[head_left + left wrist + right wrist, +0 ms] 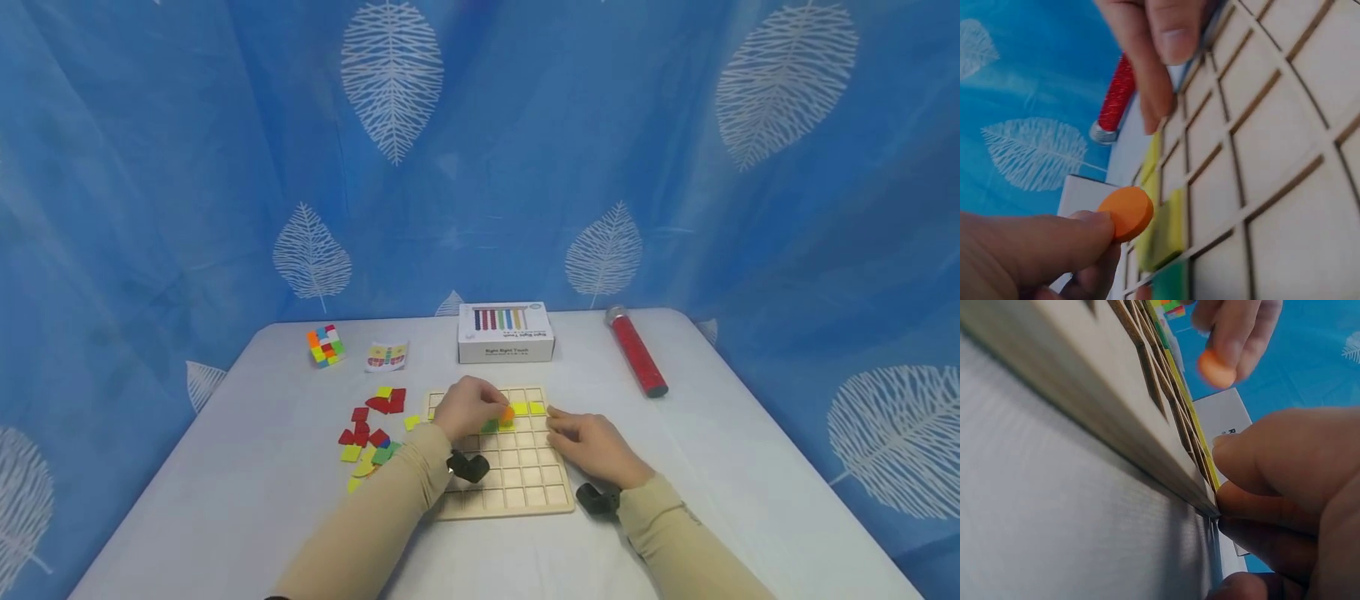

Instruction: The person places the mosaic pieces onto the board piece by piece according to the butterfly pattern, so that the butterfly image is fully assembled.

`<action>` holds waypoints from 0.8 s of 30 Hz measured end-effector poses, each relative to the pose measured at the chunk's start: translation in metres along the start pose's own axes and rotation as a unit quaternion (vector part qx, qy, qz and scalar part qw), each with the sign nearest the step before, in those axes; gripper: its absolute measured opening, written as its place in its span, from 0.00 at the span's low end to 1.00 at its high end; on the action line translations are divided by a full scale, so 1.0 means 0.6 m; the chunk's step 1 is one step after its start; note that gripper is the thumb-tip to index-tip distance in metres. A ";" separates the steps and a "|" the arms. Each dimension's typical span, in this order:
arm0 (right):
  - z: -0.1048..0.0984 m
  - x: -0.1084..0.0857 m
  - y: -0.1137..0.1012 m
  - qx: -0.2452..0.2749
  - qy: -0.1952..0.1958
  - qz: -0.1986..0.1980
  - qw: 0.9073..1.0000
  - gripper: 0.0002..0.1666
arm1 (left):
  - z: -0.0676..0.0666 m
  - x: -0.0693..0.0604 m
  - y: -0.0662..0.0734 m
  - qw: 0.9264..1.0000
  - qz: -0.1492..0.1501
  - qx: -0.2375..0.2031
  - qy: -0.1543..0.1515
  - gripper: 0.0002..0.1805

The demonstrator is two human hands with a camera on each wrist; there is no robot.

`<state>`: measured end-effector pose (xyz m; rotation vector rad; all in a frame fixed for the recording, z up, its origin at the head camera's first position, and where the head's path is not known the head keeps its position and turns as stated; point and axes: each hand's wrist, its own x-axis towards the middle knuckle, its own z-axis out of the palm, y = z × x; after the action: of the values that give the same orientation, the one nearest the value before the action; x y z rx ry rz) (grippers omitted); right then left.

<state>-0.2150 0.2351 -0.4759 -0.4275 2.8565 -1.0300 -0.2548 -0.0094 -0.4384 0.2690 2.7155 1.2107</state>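
Note:
The left hand pinches a round orange disc above the upper part of a wooden grid board. In the left wrist view the orange disc is held between thumb and finger, over yellow pieces and a green piece lying in the board's cells. The right hand is at the board's right edge; in the right wrist view its thumb and fingers grip the corner of the board. Yellow squares lie in the top right cells.
Loose red, yellow and green pieces lie left of the board. Farther back stand a colourful cube, a patterned card and a white box. A red microphone lies at the back right.

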 end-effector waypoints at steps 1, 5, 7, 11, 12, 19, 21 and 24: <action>0.000 0.001 0.000 -0.001 -0.001 0.000 1.000 0.24 | 0.007 0.003 0.002 1.000 -0.005 0.008 0.000 0.03; 0.001 0.001 -0.002 -0.006 0.001 -0.009 1.000 0.24 | 0.028 0.008 0.010 0.999 -0.009 0.037 0.003 0.03; 0.001 0.002 -0.003 -0.009 0.003 -0.013 1.000 0.23 | 0.034 0.009 0.013 0.999 0.002 0.052 0.006 0.03; 0.001 0.004 -0.006 -0.004 0.004 -0.021 1.000 0.24 | 0.041 0.010 0.019 0.995 0.026 0.098 0.012 0.04; 0.001 0.004 -0.007 -0.004 0.004 -0.022 1.000 0.24 | 0.042 0.010 0.021 0.994 0.030 0.108 0.013 0.04; 0.000 0.003 -0.001 -0.013 0.009 -0.030 0.999 0.24 | 0.042 0.001 0.034 0.986 0.055 0.155 0.022 0.04; 0.000 0.003 0.002 -0.015 0.006 -0.024 1.000 0.24 | 0.037 -0.007 0.034 0.988 0.058 0.141 0.028 0.05; -0.001 0.002 0.004 -0.014 0.003 -0.012 1.000 0.24 | 0.016 -0.031 0.027 0.993 0.052 0.092 0.048 0.07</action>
<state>-0.2168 0.2369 -0.4768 -0.4618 2.8816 -0.9978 -0.2333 0.0040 -0.4313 0.3886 2.9334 1.0234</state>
